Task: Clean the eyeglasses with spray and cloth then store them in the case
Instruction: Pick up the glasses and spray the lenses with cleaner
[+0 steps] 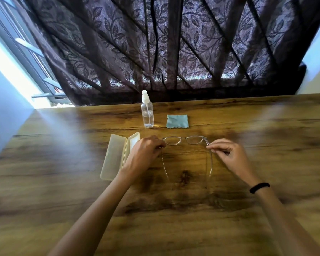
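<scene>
I'm holding the eyeglasses (185,140) by both hinges, temples unfolded and pointing back toward me, lenses facing the curtain (174,43). My left hand (143,153) is pinching the left hinge, fingers curled; my right hand (227,154) is pinching the right temple near its hinge. They're probably just off the table (63,191); blur's hiding it. The open case (118,156) is lying beside my left wrist, with 1 spray bottle (147,111) and 1 cloth (177,121) beyond.

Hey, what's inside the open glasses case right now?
The glasses case lies open on the table and looks empty, just pale lining. The left hand covers part of the lid's near end, so that bit is hidden. The glasses are outside it.
</scene>
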The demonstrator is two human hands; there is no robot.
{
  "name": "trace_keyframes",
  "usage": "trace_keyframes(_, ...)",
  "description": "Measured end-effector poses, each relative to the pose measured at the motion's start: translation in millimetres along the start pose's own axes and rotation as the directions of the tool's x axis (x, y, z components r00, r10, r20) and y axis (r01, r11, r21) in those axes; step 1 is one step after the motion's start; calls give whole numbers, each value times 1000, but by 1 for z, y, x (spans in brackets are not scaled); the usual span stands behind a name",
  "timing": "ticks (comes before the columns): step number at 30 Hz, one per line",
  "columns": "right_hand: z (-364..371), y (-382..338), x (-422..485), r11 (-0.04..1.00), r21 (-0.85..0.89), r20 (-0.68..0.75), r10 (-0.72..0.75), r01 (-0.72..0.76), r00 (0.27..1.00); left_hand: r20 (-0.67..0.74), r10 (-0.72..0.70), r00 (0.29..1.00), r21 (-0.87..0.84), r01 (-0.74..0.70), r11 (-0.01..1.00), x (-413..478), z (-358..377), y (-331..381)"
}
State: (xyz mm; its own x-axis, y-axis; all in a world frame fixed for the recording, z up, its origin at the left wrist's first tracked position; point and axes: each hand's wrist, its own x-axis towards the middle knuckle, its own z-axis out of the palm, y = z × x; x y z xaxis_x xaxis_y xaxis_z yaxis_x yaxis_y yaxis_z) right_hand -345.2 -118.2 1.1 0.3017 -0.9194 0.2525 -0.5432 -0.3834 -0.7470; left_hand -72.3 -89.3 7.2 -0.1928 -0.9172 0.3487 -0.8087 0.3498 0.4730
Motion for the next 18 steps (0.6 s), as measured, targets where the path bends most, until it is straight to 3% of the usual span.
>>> trace_keyframes(10,-4,-7,0,1000,3,-33,-14,14,999,-53,40,998,-40,-42,998,-7,-10,-1)
trace_keyframes(14,-6,-25,29,999,-2,-90,-46,46,995,-272,-90,958,-89,68,994,13,-31,-17)
trace_keyframes(18,14,-52,77,991,-29,-81,-135,133,988,-440,-305,845,-243,215,946,42,-47,-35)
